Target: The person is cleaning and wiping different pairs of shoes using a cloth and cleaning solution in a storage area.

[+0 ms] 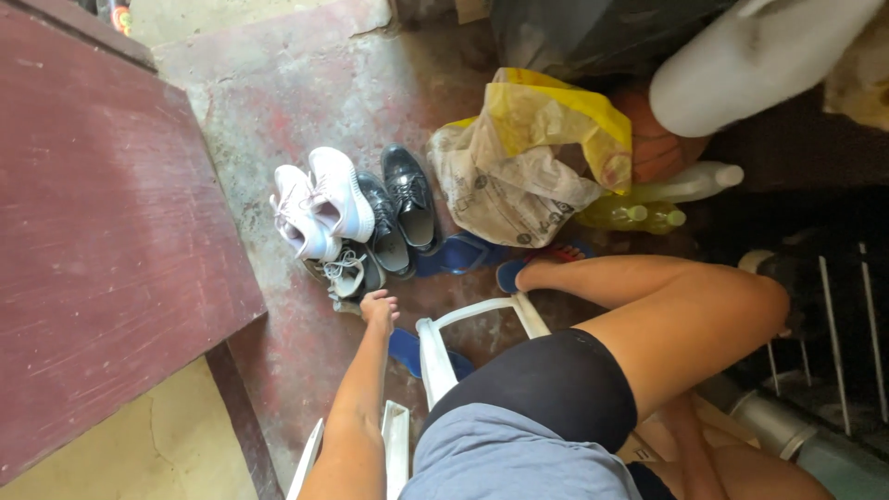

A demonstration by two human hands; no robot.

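1. The person sits on a white plastic chair point(444, 356) and looks down over a bent bare leg point(667, 301) at a worn concrete floor point(306, 102).
2. The left hand point(378, 308) reaches down beside the chair's front edge to a grey lace-up sneaker point(347, 271). Its fingers point(384, 298) are curled narrow and rest at the sneaker's near end; whether they pinch the shoe or only touch it I cannot tell.
3. The right hand is out of view.
4. The grey sneaker lies on the floor just beyond the chair, partly tucked under a pair of white sneakers point(319, 202) stacked on it on the side away from the chair.
5. Just beside the white sneakers, farther from the red door, stands a pair of black leather shoes point(400, 208), side by side.
6. Blue flip-flops lie around the chair: one point(458, 255) just beyond its front rail, next to the black shoes, another point(407, 350) partly under the chair by the left forearm. The person's foot point(546, 270) rests on a third.
7. A crumpled yellow and tan plastic bag point(523, 157) sits beyond the chair, past the foot.
8. Beside the bag, away from the door, are an orange basketball point(657, 148) and plastic bottles point(667, 190) lying on their sides.
9. A dark red door point(102, 222) fills the side of the view beyond the left arm.
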